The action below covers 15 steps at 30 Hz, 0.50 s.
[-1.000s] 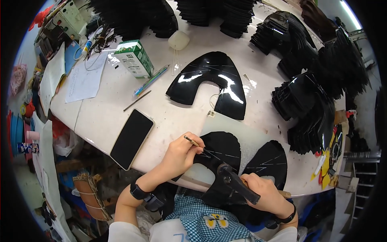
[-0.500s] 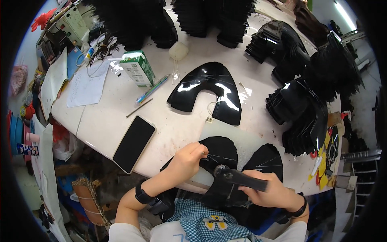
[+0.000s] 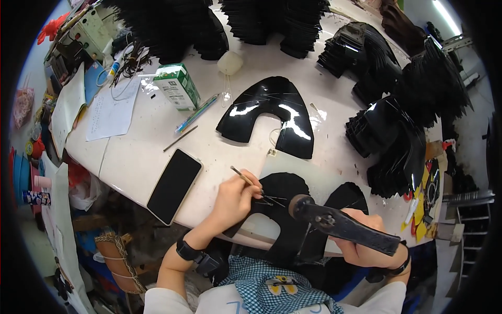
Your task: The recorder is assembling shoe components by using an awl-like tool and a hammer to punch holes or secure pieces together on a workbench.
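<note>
My left hand (image 3: 234, 201) is closed round a thin pen-like rod (image 3: 241, 175), whose lower end is hidden by the fingers and points toward a matte black curved piece (image 3: 285, 183) with pale lines. In my right hand (image 3: 361, 246) is a hammer (image 3: 334, 222), its dark handle gripped and its round head (image 3: 299, 207) hanging over the black piece, close to the left fingers. A second matte black piece (image 3: 348, 196) lies to the right. Both rest partly on a translucent pad (image 3: 319, 175). A glossy black horseshoe-shaped piece (image 3: 269, 97) lies beyond them.
A phone (image 3: 174, 186) lies left of my left hand. Farther off are a thin stick (image 3: 180, 138), pens (image 3: 197, 112), a green-and-white box (image 3: 178, 86), a paper sheet (image 3: 112, 112) and a whitish lump (image 3: 230, 63). Tall stacks of black pieces (image 3: 392, 136) line the right and back.
The hammer and my right hand have moved right and appear larger. My left hand has shifted slightly left and lower, and the rod now shows above its fingers.
</note>
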### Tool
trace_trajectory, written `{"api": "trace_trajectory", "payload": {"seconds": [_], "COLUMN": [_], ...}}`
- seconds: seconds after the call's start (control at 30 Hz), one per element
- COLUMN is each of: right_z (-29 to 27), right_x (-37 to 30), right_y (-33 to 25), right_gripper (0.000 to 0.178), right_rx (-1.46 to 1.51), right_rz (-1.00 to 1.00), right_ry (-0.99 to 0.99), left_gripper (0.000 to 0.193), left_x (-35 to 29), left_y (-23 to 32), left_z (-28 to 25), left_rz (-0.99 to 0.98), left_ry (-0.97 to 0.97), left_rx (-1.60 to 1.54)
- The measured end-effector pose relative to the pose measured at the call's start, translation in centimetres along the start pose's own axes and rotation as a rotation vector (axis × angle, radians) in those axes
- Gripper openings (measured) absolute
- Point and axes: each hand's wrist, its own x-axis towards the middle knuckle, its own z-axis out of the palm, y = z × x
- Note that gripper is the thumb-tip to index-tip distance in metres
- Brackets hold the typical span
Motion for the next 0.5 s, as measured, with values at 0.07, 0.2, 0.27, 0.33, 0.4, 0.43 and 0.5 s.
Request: {"api": "trace_trajectory", "payload": {"seconds": [0.07, 0.2, 0.27, 0.33, 0.4, 0.43, 0.5], "right_z": [0.7, 1.5, 1.7, 1.8, 1.9, 1.9, 1.9], "right_x": [-0.8, -1.8, -2.1, -2.1, -2.3, -2.3, -2.4], "right_y": [0.6, 1.1, 1.3, 1.4, 1.3, 1.2, 1.1], "right_gripper": [0.029, 0.028, 0.027, 0.028, 0.024, 0.021, 0.021], "right_rx": [0.068, 0.077, 0.087, 0.067, 0.099, 0.128, 0.13], "right_rz": [0.011, 0.015, 0.036, 0.016, 0.047, 0.076, 0.083], "right_ry": [0.05, 0.065, 0.049, 0.036, 0.036, 0.038, 0.036], "left_gripper": [0.009, 0.013, 0.017, 0.017, 0.017, 0.017, 0.016], "left_x": [-0.5, -1.5, -1.3, -1.2, -1.3, -1.3, -1.4], "left_y": [0.2, 0.5, 0.3, 0.4, 0.3, 0.3, 0.5], "left_z": [0.1, 1.1, 1.2, 1.2, 1.2, 1.2, 1.3], "left_rz": [0.119, 0.216, 0.191, 0.215, 0.216, 0.216, 0.229], "left_ry": [0.005, -0.105, -0.114, -0.117, -0.109, -0.109, -0.096], "left_rx": [0.085, 0.139, 0.157, 0.164, 0.181, 0.181, 0.205]}}
